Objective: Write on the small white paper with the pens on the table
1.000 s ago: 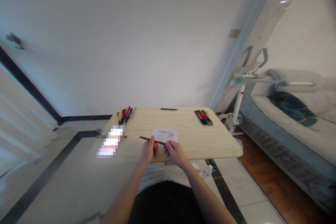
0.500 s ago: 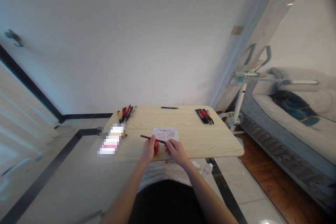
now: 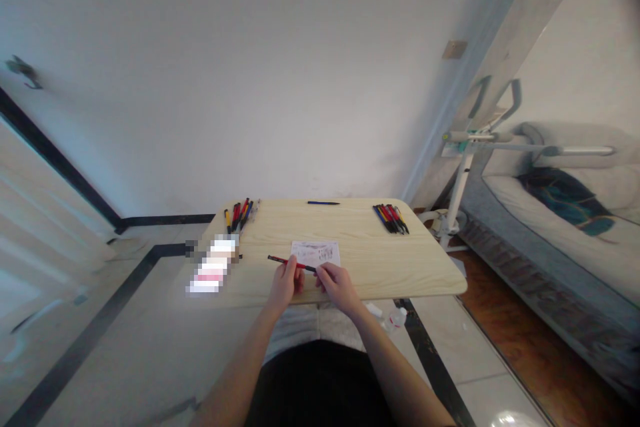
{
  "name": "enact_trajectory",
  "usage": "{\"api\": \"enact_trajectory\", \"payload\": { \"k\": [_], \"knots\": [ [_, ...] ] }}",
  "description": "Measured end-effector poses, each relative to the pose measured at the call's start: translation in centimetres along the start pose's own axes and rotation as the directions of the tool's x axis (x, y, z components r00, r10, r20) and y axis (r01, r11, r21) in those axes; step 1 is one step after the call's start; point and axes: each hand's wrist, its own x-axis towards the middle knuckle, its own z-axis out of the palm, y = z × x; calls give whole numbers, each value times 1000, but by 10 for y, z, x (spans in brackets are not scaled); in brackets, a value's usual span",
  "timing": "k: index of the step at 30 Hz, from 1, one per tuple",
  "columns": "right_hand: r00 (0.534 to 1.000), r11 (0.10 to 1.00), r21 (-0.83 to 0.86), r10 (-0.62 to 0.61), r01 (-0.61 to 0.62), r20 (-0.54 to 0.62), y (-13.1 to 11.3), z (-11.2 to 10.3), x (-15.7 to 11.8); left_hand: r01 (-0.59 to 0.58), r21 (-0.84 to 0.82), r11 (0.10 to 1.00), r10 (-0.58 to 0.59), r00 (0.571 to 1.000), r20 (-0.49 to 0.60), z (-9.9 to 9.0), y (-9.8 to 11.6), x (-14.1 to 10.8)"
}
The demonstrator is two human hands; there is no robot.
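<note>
A red and black pen is held between my two hands above the near part of the wooden table. My left hand pinches its barrel near the middle. The fingers of my right hand are closed on its right end. Just beyond and partly under the hands lies a white paper with dark markings. Several pens lie at the table's back left, and another group of pens at the back right. A single blue pen lies by the back edge.
A pixelated bright object is at the table's left edge. A clear bottle stands below the near edge. White exercise equipment and a grey sofa are to the right. A wall rises behind the table.
The camera view has shifted slightly. Both hands keep their hold on the red and black pen, with hardly any movement.
</note>
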Motion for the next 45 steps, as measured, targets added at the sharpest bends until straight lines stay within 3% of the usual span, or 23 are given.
{"api": "enact_trajectory", "payload": {
  "k": [19, 33, 41, 45],
  "knots": [
    [999, 988, 152, 38, -35, -15, 4, -2, 2, -13, -18, 1000, 14, 1000, 12, -2, -6, 2],
    [998, 997, 70, -11, 16, -69, 10, -1, 4, 9, -22, 1000, -9, 1000, 1, 0, -1, -1],
    [998, 970, 239, 47, -35, -47, 5, -2, 2, -1, -48, 999, 1, 1000, 7, -3, -6, 2],
    [998, 971, 235, 60, -51, -33, 6, -1, 3, -12, -55, 998, 12, 1000, 6, -3, -6, 2]
  ]
}}
